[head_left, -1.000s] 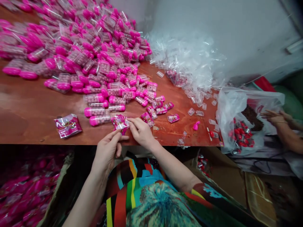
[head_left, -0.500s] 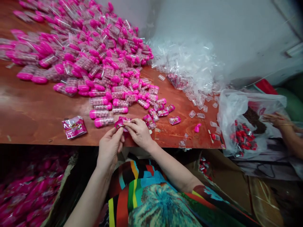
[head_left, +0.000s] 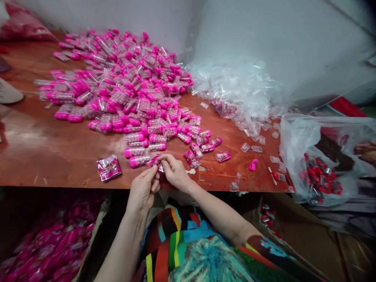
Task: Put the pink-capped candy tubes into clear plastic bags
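Near the front edge of the brown table (head_left: pixel 70 156), a small pink printed packet (head_left: pixel 154 160) is pinched between both hands. My left hand (head_left: pixel 144 186) grips its lower side with thumb and fingers. My right hand (head_left: pixel 175 171) holds its right side, fingers bent and pressed together. Just behind the packet lie clear bottles with pink caps (head_left: pixel 139 159), filled with small pink balls. A larger flat pink packet (head_left: pixel 109 167) rests to the left. Several small wrapped pink pieces (head_left: pixel 192 158) lie right of my hands.
A big heap of pink-capped bottles (head_left: pixel 117 90) covers the back left. Clear plastic cups (head_left: pixel 235 86) are piled at the back. A white bag (head_left: pixel 296 133) with red-capped pieces stands right, beside another person's hand (head_left: pixel 366 150). Below left, a box holds pink packets (head_left: pixel 55 246).
The view has shifted, so the table contents appear further right and lower. Both hands still hold the small packet, with the fingers slightly moved. Less of the other person's hand shows.
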Motion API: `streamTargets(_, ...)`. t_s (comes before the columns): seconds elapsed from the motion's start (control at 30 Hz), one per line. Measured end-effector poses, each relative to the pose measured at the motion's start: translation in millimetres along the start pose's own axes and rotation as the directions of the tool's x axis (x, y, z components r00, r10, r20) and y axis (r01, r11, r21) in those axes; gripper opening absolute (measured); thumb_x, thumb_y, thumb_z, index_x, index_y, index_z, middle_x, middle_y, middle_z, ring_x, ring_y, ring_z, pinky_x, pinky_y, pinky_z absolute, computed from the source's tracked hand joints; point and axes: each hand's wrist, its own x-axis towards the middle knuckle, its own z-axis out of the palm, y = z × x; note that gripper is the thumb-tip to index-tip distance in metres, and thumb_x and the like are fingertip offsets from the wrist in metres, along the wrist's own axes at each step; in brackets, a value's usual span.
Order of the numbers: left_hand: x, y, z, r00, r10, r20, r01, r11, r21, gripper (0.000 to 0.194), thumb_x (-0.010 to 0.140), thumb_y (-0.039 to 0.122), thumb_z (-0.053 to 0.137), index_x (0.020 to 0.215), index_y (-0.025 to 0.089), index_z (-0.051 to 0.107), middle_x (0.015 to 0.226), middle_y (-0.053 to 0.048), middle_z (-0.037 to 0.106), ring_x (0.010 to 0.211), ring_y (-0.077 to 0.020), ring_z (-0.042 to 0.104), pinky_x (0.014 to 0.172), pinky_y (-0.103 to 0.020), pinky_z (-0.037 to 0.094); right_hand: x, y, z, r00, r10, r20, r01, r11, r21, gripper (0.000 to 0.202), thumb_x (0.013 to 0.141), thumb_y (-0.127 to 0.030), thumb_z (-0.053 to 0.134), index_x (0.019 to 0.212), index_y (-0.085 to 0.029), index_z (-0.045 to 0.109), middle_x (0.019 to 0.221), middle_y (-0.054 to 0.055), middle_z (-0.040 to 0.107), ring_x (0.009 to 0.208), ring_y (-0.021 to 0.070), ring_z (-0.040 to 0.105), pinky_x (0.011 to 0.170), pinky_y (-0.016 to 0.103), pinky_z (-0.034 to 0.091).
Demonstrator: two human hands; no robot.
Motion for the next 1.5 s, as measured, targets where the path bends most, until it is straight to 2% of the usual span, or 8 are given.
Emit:
streamTargets(0.2, -12.5, 13.7, -34.3, 0.972, 0.081, -0.219, -0.095, 0.994, -0.053, 0.034, 0.056, 0.029, 0.09, 0.063, 0.01, 0.062, 0.054, 0.004, 0.057, 0.032, -0.0001, 0.035, 0.035, -0.016, 0.024, 22.6, -16.8, 15.1, 0.98, -0.019, 0.198, 0.074, 0.96, -0.271, 0.035, 0.105, -0.031, 0.039, 0.134, -0.017, 0.052, 0.111, 0.008, 0.069, 0.098, 0.0188, 0.064, 0.086, 0.03, 0.048)
streamTargets(0.53, -28.4, 14.6, -61.4, 0.936, 0.043, -0.349, -0.094, 0.987, -0.129, 0.034, 0.061, 0.027, 0.088, 0.064, 0.013, 0.057, 0.054, 0.004, 0.058, 0.035, -0.0021, 0.038, 0.036, -0.016, 0.028, 47.2, -23.7, 44.0, 0.931, -0.057, 0.361, 0.318, 0.613, -0.723, 0.028, 0.1, -0.028, 0.049, 0.119, -0.014, 0.064, 0.12, 0.016, 0.064, 0.113, 0.0296, 0.053, 0.097, 0.047, 0.039)
streamTargets(0.67, -27.4, 12.0, -52.2, 0.948, 0.024, -0.316, -0.085, 0.98, -0.18, 0.033, 0.06, 0.026, 0.089, 0.067, 0.013, 0.06, 0.056, 0.004, 0.059, 0.037, -0.0021, 0.039, 0.036, -0.015, 0.029, 39.9, -19.7, 30.8, 0.975, -0.065, 0.213, 0.168, 0.841, -0.514, 0.022, 0.098, -0.025, 0.048, 0.106, -0.014, 0.066, 0.108, 0.012, 0.069, 0.105, 0.0235, 0.06, 0.097, 0.041, 0.04)
streamTargets(0.77, -24.9, 10.8, -42.8, 0.952, 0.03, -0.305, -0.095, 0.975, -0.203, 0.036, 0.055, 0.023, 0.091, 0.065, 0.014, 0.058, 0.052, 0.007, 0.053, 0.038, -0.0033, 0.039, 0.037, -0.016, 0.03, 29.3, -19.3, 14.3, 0.984, 0.104, 0.146, -0.102, 0.995, -0.018, 0.019, 0.096, -0.028, 0.049, 0.099, -0.017, 0.064, 0.089, 0.004, 0.068, 0.079, 0.0162, 0.063, 0.079, 0.031, 0.048)
streamTargets(0.9, -21.0, 10.3, -29.4, 0.965, 0.042, -0.258, -0.095, 0.976, -0.196, 0.036, 0.055, 0.023, 0.091, 0.062, 0.015, 0.056, 0.048, 0.008, 0.049, 0.04, -0.0054, 0.042, 0.039, -0.018, 0.035, 12.9, -19.4, -8.5, 0.877, 0.324, 0.354, -0.475, 0.694, 0.541, 0.022, 0.098, -0.035, 0.045, 0.096, -0.018, 0.059, 0.073, 0.0, 0.065, 0.054, 0.0123, 0.058, 0.056, 0.025, 0.047)
streamTargets(1.07, -15.2, 5.9, -14.7, 0.967, 0.08, -0.242, -0.117, 0.983, -0.142, 0.032, 0.058, 0.024, 0.089, 0.063, 0.014, 0.059, 0.045, 0.006, 0.049, 0.041, -0.0075, 0.044, 0.04, -0.019, 0.036, -4.1, -11.6, -31.4, 0.712, 0.408, 0.571, -0.693, 0.28, 0.664, 0.053, 0.105, -0.041, 0.02, 0.085, -0.013, 0.06, 0.072, 0.009, 0.068, 0.058, 0.0154, 0.062, 0.055, 0.026, 0.051)
streamTargets(1.27, -10.5, -3.6, -1.2, 0.987, 0.035, -0.155, -0.059, 0.986, -0.154, 0.034, 0.057, 0.029, 0.091, 0.067, 0.013, 0.062, 0.051, 0.005, 0.055, 0.04, -0.0055, 0.045, 0.04, -0.018, 0.037, -33.0, -7.8, -44.1, 0.756, 0.358, 0.548, -0.592, 0.015, 0.806, 0.025, 0.095, -0.036, 0.055, 0.099, -0.013, 0.063, 0.085, 0.004, 0.066, 0.073, 0.0125, 0.063, 0.069, 0.026, 0.057)
streamTargets(1.5, -8.1, -15.4, 8.8, 0.987, -0.001, -0.161, -0.018, 0.993, -0.118, 0.033, 0.06, 0.032, 0.089, 0.068, 0.013, 0.063, 0.047, 0.004, 0.054, 0.039, -0.0062, 0.045, 0.041, -0.018, 0.036, -50.9, -12.2, -34.0, 0.844, 0.46, 0.277, -0.49, 0.45, 0.747, 0.049, 0.078, -0.034, 0.08, 0.116, -0.02, 0.052, 0.075, -0.005, 0.063, 0.051, 0.0082, 0.058, 0.047, 0.02, 0.052)
